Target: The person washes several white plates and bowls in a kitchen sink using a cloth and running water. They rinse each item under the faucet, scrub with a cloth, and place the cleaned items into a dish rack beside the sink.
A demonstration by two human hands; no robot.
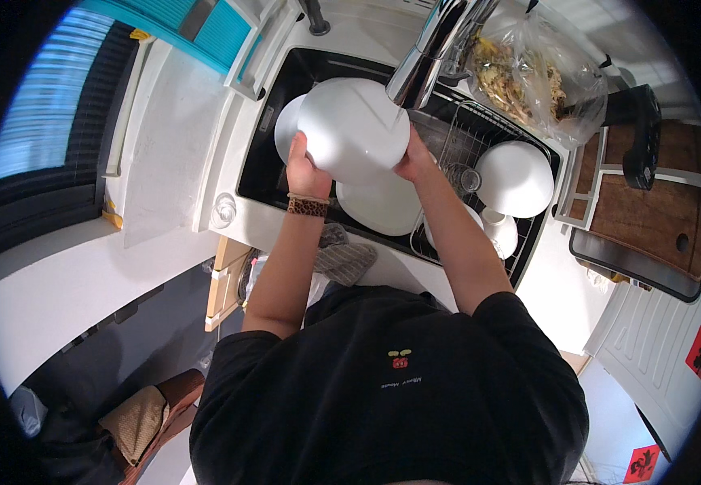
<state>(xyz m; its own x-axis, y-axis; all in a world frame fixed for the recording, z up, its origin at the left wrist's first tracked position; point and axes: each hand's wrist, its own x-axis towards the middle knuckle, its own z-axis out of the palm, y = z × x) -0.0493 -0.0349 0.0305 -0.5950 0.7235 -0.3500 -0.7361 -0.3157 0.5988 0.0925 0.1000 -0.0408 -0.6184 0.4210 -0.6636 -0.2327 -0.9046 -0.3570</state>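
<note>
Both hands hold a large white bowl or deep dish (353, 130) by its opposite sides, over a black sink (254, 173). My left hand (308, 168) grips its lower left edge, thumb on the surface facing me. At its right edge is my right hand (414, 156), the fingers partly hidden behind it. A chrome faucet head (408, 85) hangs right at the dish's upper right; a thin streak, perhaps water, runs on the surface there. Another white dish (287, 130) shows behind on the left, and a white plate (381, 209) lies below in the sink.
On the right, a wire rack (459, 121) in the sink holds a white plate (514, 179), a white cup (499, 233) and a clear glass (466, 179). A plastic bag of food scraps (526, 79) is behind it. Wooden cutting boards (650, 218) stand far right; a small glass (224, 209) sits left.
</note>
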